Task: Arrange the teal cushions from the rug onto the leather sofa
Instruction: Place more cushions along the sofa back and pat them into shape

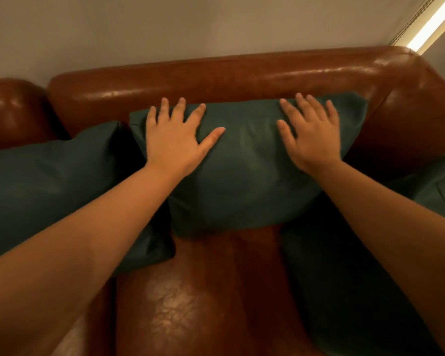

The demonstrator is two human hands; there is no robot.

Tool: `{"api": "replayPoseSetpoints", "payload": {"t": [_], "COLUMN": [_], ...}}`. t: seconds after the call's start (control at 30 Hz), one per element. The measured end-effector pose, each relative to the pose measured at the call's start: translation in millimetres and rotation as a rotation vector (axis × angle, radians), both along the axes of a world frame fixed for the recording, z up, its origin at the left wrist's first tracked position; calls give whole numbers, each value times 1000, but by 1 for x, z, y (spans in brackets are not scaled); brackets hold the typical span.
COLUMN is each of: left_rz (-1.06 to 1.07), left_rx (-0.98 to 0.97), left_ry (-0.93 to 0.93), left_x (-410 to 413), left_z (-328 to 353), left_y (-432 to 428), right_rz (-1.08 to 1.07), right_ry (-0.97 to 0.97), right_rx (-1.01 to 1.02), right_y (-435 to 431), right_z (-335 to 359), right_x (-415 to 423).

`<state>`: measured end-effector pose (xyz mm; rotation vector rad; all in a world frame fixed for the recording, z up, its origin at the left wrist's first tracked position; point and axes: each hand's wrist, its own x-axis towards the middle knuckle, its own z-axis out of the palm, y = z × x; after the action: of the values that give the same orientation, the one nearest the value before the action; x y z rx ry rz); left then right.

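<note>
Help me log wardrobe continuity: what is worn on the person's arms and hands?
Nothing shows: the left hand and right hand are ungloved, no rings visible; the left forearm and right forearm are bare to the frame edge, without sleeves, watch or bracelet.

Two forearms are in view, one entering from the lower left of the frame and one from the lower right. Both are bare from frame edge to wrist. The left grip [175, 142] and right grip [312, 142] are bare, each showing five fingers with short nails.
</note>
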<state>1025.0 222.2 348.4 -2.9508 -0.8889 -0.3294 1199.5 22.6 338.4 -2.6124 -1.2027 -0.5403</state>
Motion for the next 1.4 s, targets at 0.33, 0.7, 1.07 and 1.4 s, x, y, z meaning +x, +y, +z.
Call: {"api": "replayPoseSetpoints", "payload": {"t": [0.33,0.7,1.07,1.4], "left_rz": [54,-99,-59,158], "left_rx": [-94,-237,-128,-110], "left_ry": [30,30,-14,-197], "left_x": [-5,-12,-60,-113], "left_z": [-15,11,29,49], "left_y": [14,19,-1,9], "right_rz": [-80,-251,-64,272], "right_ry": [52,178,341,327], "right_rx": [-89,-24,114,32], "right_y": [-13,-9,7,56], "right_z": [-14,-2,10,37], "right_x": [29,12,-37,-95]}}
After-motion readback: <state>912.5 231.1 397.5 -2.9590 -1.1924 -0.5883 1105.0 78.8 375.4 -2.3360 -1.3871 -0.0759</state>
